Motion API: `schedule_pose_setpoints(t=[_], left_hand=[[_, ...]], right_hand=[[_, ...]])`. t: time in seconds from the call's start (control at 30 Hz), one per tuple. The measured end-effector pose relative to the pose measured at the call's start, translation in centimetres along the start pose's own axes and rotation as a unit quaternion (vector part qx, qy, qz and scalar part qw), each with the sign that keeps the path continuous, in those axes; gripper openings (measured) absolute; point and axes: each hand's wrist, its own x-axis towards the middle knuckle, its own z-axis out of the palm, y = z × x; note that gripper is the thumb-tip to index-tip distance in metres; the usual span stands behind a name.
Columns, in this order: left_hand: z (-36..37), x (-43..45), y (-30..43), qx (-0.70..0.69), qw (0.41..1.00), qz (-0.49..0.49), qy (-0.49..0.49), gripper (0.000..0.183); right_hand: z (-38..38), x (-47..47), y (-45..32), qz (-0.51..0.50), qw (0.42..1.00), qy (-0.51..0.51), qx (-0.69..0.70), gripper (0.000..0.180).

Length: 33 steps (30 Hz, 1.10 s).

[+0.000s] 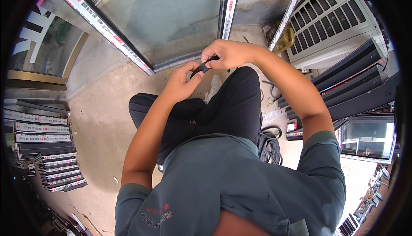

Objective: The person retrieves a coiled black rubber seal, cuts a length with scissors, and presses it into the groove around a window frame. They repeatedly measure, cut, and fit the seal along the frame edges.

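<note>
Between my hands is a short stretch of black rubber-like strip [203, 68], held above my knees. My left hand [186, 81] pinches its lower end between thumb and fingers. At its upper end, the thumb and fingers of my right hand [219, 56] are closed on the strip. Beyond the hands stands a framed glass panel [167, 17], its frame covered in printed protective film. A coil of black strip [271, 146] lies on the floor beside my right thigh; whether it joins the held piece is hidden.
Stacked dark profiles with printed film [61, 171] lie at the left. At the right are an air-conditioner outdoor unit [331, 20], long dark profiles [347, 65] and a yellow container [285, 40]. Another framed glass panel [367, 139] stands at the far right.
</note>
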Motion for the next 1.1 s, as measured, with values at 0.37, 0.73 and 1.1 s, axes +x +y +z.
schedule_pose_setpoints(t=[0.37,0.73,1.1], left_hand=[[3.5,-4.4,-2.3,-0.170,0.964,-0.181,-0.100,0.022],[5.2,-4.0,-0.5,-0.016,0.956,-0.277,-0.100,0.018],[0.7,-5.3,4.4,-0.217,0.956,-0.194,-0.023,0.022]], right_hand=[[6.8,-2.8,2.1,0.028,0.998,-0.017,0.045,0.020],[8.0,-12.3,11.8,0.088,0.957,0.251,0.119,0.017],[25.6,-24.5,35.5,0.581,0.659,0.471,0.079,0.026]])
